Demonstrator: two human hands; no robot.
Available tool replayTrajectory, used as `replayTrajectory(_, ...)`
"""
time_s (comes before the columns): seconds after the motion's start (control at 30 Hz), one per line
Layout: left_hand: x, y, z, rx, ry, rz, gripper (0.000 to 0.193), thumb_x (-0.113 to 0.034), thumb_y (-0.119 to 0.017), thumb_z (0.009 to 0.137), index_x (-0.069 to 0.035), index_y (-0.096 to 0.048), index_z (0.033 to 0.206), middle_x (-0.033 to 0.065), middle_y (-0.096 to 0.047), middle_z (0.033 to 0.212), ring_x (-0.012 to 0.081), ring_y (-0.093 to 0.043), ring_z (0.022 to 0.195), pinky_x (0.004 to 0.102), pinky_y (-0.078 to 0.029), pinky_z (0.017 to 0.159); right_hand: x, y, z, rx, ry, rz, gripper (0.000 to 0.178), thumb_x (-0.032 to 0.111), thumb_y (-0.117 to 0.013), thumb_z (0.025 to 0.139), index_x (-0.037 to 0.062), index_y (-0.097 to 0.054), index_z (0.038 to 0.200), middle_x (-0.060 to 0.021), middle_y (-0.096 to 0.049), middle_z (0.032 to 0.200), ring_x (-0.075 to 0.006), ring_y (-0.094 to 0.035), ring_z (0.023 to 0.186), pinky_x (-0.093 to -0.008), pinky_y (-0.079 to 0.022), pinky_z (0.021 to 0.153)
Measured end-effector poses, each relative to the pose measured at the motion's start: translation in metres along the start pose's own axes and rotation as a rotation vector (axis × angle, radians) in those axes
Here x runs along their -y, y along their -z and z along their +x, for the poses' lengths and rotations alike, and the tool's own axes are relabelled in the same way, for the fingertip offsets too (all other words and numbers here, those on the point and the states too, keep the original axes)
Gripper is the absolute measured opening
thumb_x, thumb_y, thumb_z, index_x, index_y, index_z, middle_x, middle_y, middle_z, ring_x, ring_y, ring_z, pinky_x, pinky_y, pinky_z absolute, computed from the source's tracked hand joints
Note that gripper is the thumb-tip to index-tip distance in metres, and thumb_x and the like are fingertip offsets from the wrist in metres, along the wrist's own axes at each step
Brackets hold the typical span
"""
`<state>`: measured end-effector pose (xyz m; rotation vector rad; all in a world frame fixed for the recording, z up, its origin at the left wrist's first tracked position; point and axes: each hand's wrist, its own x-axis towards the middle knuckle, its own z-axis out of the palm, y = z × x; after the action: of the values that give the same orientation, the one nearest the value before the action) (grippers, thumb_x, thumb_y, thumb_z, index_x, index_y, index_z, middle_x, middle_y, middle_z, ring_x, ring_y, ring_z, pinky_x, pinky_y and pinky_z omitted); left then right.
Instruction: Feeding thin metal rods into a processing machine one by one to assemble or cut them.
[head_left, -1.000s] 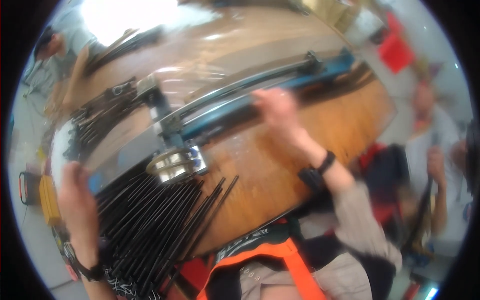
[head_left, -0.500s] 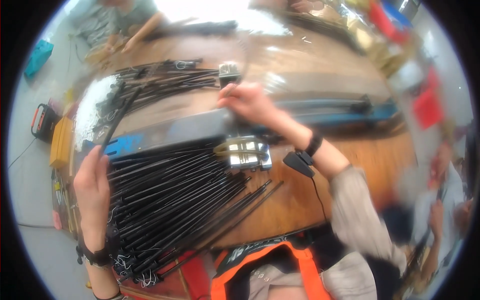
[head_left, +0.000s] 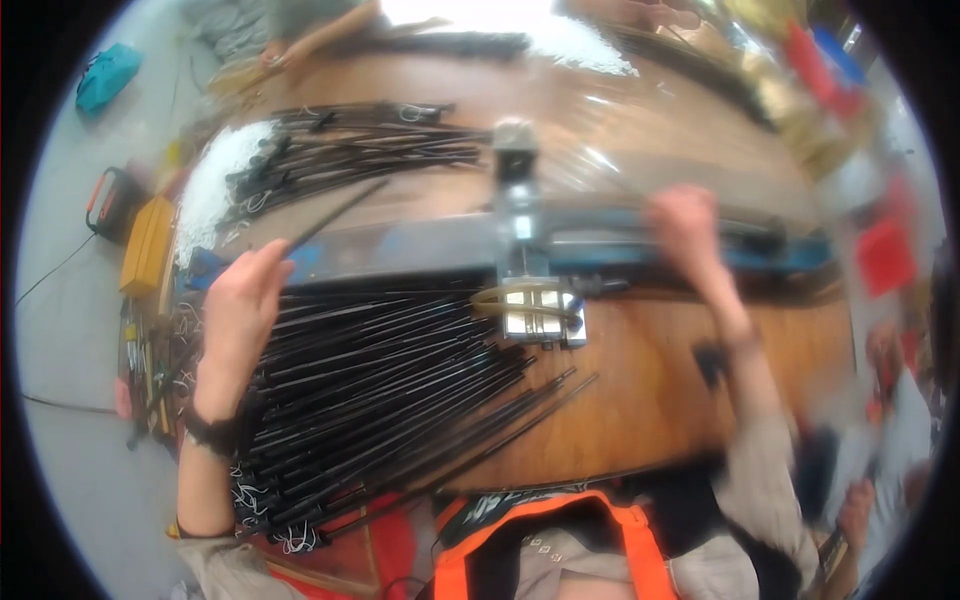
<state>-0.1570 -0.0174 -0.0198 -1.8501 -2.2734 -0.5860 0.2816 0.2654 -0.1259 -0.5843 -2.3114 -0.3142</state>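
Stretching beneath both hands, a brown wooden table [head_left: 640,390] is bearing a fan of black rods [head_left: 380,390], which are lying close to the left hand [head_left: 240,300], probably for easy reach. That hand's fingers are pinching one dark rod [head_left: 340,214] near its end, seemingly leaving its length free to slant across the grey-blue rail [head_left: 425,242]; blurred, the right hand [head_left: 685,225] is showing by the rail's right part, whether gripping anything I cannot tell.

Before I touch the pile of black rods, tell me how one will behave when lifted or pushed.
The black rods will probably feel stiff, as they look straight. Being slim, each is likely light. Pushed, one may drag its neighbours, since they lie packed together, and the white strings by their lower-left ends could snag.
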Motion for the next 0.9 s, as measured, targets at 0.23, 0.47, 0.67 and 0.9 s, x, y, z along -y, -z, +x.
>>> replayTrajectory(0.23,-0.072,-0.119,0.070,0.016,-0.543,-0.139,0.011,-0.018,-0.065,0.093,-0.007,-0.061,0.092,0.0131,-0.065,0.082,0.0348,-0.066,0.082,0.0459,-0.054,0.069,-0.082,0.058,-0.082,0.081,-0.279,-0.134,0.004,0.003,-0.065,0.083,0.0043,-0.065,0.086,-0.0129,-0.065,0.081,-0.0359,-0.061,0.084,-0.0468,-0.045,0.079)
replayTrajectory(0.47,-0.058,-0.149,0.071,0.215,-0.442,-0.212,0.019,-0.019,-0.062,0.096,-0.003,-0.059,0.086,0.0171,-0.064,0.081,0.0382,-0.064,0.080,0.0490,-0.050,0.074,-0.088,0.045,-0.097,0.129,-0.388,-0.112,0.008,0.003,-0.066,0.088,0.0028,-0.064,0.096,-0.0151,-0.063,0.093,-0.0351,-0.058,0.094,-0.0444,-0.043,0.086)
replayTrajectory(0.67,-0.057,-0.147,0.074,0.203,-0.450,-0.230,0.021,-0.021,-0.061,0.097,-0.003,-0.060,0.085,0.0177,-0.065,0.082,0.0385,-0.064,0.083,0.0488,-0.050,0.075,-0.082,0.051,-0.091,0.162,-0.446,-0.156,0.013,0.003,-0.067,0.090,0.0038,-0.067,0.103,-0.0148,-0.066,0.103,-0.0350,-0.060,0.104,-0.0438,-0.044,0.096)
replayTrajectory(0.9,-0.076,-0.156,0.071,0.120,-0.351,-0.197,0.018,-0.021,-0.060,0.097,-0.006,-0.061,0.087,0.0205,-0.065,0.079,0.0435,-0.064,0.078,0.0516,-0.050,0.066,0.026,0.049,-0.076,0.022,-0.102,-0.068,0.029,0.010,-0.073,0.086,0.0084,-0.070,0.115,-0.0101,-0.071,0.113,-0.0334,-0.063,0.113,-0.0482,-0.040,0.100)
